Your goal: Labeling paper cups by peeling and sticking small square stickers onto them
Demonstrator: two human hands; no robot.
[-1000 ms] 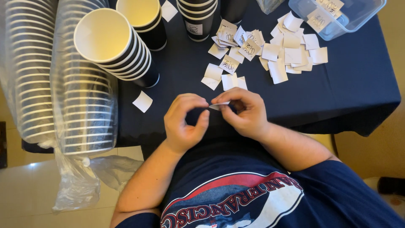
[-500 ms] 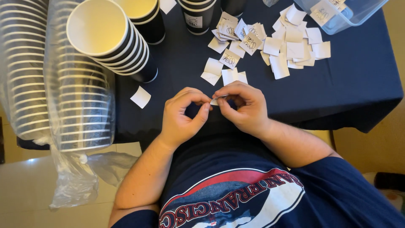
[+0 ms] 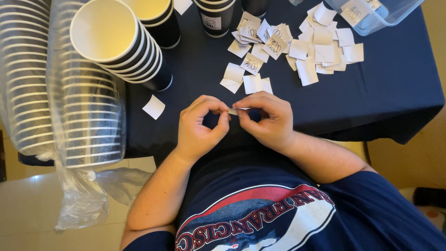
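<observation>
My left hand [image 3: 200, 126] and my right hand [image 3: 267, 120] meet over the near edge of a table with a dark blue cloth [image 3: 385, 93]. Together they pinch a small white paper sticker [image 3: 238, 110] between fingertips and thumbs. Just beyond my hands lie loose white paper squares [image 3: 253, 83], and a larger scatter of squares [image 3: 316, 51], some printed, lies further back. One lone square [image 3: 154, 107] lies to the left of my left hand.
A stack of black paper cups [image 3: 125, 51] lies on its side at the left. Long sleeves of cups in clear plastic [image 3: 86, 107] hang off the table's left edge. More black cups [image 3: 216, 16] stand at the back. A clear plastic tub [image 3: 376, 14] sits at the back right.
My hands have stayed close together on the sticker, with the fingers working at it slightly. The view has shifted a little.
</observation>
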